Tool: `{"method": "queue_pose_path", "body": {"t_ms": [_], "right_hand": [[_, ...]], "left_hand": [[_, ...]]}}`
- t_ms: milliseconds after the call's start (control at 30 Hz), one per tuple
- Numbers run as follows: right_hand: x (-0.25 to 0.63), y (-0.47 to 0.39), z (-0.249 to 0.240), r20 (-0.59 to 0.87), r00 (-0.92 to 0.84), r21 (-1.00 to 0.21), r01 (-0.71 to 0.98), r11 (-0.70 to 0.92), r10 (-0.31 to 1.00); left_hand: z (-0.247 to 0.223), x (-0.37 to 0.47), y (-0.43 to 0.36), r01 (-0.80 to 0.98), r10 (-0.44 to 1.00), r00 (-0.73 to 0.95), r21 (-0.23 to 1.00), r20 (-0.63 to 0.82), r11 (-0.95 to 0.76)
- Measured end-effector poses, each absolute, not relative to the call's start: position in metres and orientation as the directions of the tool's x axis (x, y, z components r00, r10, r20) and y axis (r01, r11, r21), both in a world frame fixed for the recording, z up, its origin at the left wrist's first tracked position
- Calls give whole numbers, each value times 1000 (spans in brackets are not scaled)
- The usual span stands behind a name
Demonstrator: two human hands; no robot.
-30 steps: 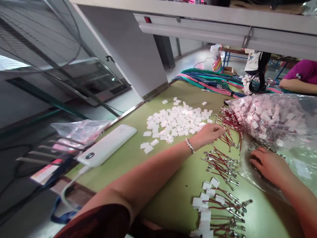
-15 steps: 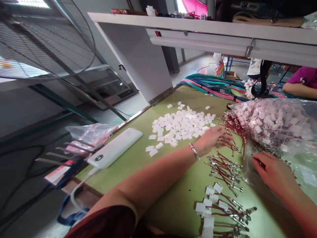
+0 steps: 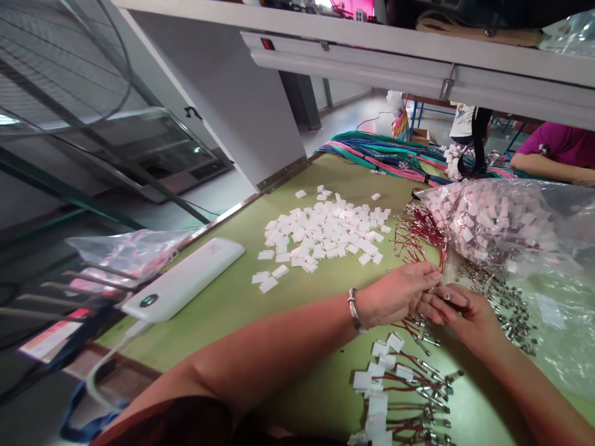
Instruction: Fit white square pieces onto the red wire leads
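My left hand (image 3: 402, 296), with a bracelet at its wrist, is closed and its fingertips meet those of my right hand (image 3: 471, 316). The right fingers are also pinched together. A tiny shiny bit shows between them, too small to name, and the fingers hide the rest. Right behind the hands lies a pile of red wires (image 3: 421, 229) with metal ends. Beside my right hand are many small loose metal pieces (image 3: 504, 303). Below the hands, red wires with metal ends and white connector housings (image 3: 377, 406) lie in a stack. Other red wires are partly covered by my left hand.
Loose white housings (image 3: 320, 232) are heaped left of centre. A clear bag of white pieces (image 3: 497, 217) stands at right. A white power bank (image 3: 186, 279) with a cable lies at the left edge. Wire bundles (image 3: 372, 155) run across the back, below a shelf (image 3: 372, 46). Another person's arm (image 3: 548, 168) shows at far right.
My left hand has moved from the red wire pile towards me, and my right hand has come left off the metal pieces. Their fingertips now meet. The view has shifted slightly right.
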State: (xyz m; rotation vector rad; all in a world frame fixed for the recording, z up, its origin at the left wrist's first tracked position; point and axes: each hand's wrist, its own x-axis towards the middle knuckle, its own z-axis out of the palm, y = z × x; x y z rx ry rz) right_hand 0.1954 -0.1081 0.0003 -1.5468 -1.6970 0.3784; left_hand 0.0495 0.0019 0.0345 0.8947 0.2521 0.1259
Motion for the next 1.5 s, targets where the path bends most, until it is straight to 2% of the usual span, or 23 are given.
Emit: {"method": "queue_pose_path", "body": {"t_ms": [67, 167, 267, 333, 400, 467, 567, 633, 667, 733, 800, 867, 933, 1000, 1067, 1133, 1200, 1400, 1500], "right_hand": [[200, -111, 1, 397, 92, -567, 807, 165, 913], [208, -114, 4, 565, 70, -321, 937, 141, 822], [210, -116, 3, 595, -58, -129, 977, 167, 801], [208, -117, 1, 550, -116, -86, 977, 195, 827], [204, -116, 1, 528, -91, -140, 971, 193, 845], [202, -114, 5, 517, -5, -280, 944, 175, 856], [198, -113, 11, 403, 174, -563, 821, 94, 899], [192, -112, 12, 244, 282, -743, 669, -9, 928], [188, -112, 10, 167, 317, -806, 589, -55, 933], [177, -112, 6, 67, 351, -880, 462, -111, 934], [168, -112, 3, 35, 351, -907, 405, -118, 936], [166, -111, 4, 22, 328, -915, 387, -114, 944], [177, -111, 10, 54, 336, -893, 437, -104, 940], [201, -113, 19, 148, 383, -803, 584, -115, 912], [229, -116, 27, 229, 398, -584, 786, -202, 888], [253, -119, 32, 116, 362, -343, 889, -304, 925], [265, -120, 30, 15, 323, -195, 929, -314, 946], [243, -114, 10, -75, 336, 73, 941, -331, 939], [234, -111, 6, -79, 340, 149, 933, -327, 937]], "left_hand": [[36, 50, 6, 2, 314, 925, 832, -212, 555], [35, 51, 12, 77, 480, 832, 914, -279, 397], [29, 54, 10, 194, 439, 829, 914, -347, 356], [25, 55, 7, 220, 350, 865, 900, -359, 377], [23, 54, 4, 212, 306, 889, 900, -340, 381], [25, 53, 5, 174, 355, 887, 927, -294, 333], [30, 52, 10, 69, 509, 856, 996, -88, 55], [30, 52, 12, 3, 494, 867, 989, 70, -145], [28, 52, 11, -27, 457, 883, 982, 112, -189], [22, 53, 6, -63, 415, 901, 985, 125, -161], [16, 54, 1, -46, 436, 897, 997, 67, -58], [11, 53, 0, 1, 484, 875, 999, -24, 48], [11, 52, 5, -4, 554, 831, 995, -51, 97], [14, 51, 16, -46, 635, 773, 997, -8, 68], [18, 49, 27, -10, 679, 734, 1000, 10, -3], [22, 48, 34, 91, 680, 734, 992, -4, -92], [24, 48, 36, 172, 656, 754, 971, -22, -165], [23, 51, 31, 247, 628, 776, 943, -56, -222], [21, 52, 30, 234, 613, 789, 945, -48, -228]]}}
